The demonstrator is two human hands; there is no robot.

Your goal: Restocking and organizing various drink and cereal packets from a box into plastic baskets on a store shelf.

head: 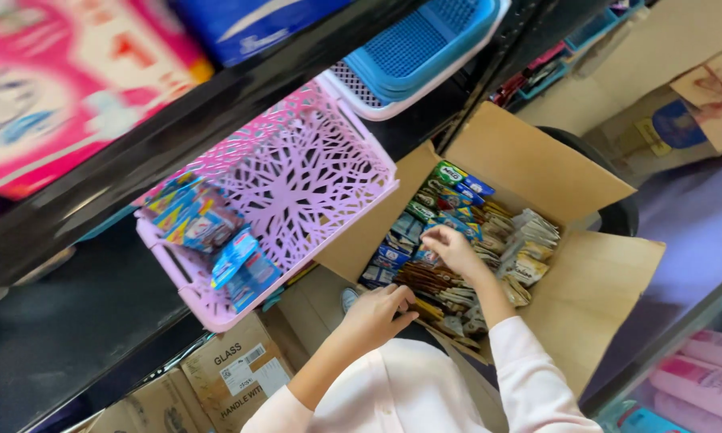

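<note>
Reaching into an open cardboard box (537,172), both hands work among small snack sachets (457,232) packed in rows inside it. Right hand (454,250): palm down over the middle of the box, fingers curled onto the blue and brown packets; whether any packet is actually pinched, cannot tell. Left hand (375,314): at the near edge of the box, fingers bent and drawn together over the brown sachets (425,281); contact with the packets looks likely, a firm hold cannot be confirmed. Both forearms wear pale pink sleeves (529,377). Box flaps are folded outward; the contents run from green and blue packets at the far end to beige ones on the right. Just beside the box, on a dark shelf (96,313), sits a pink lattice basket (297,172) holding a few blue and multicoloured packets (209,232) at its left end. A blue basket (425,40) rests farther along the shelf. Brown cartons (233,373) stand below.
</note>
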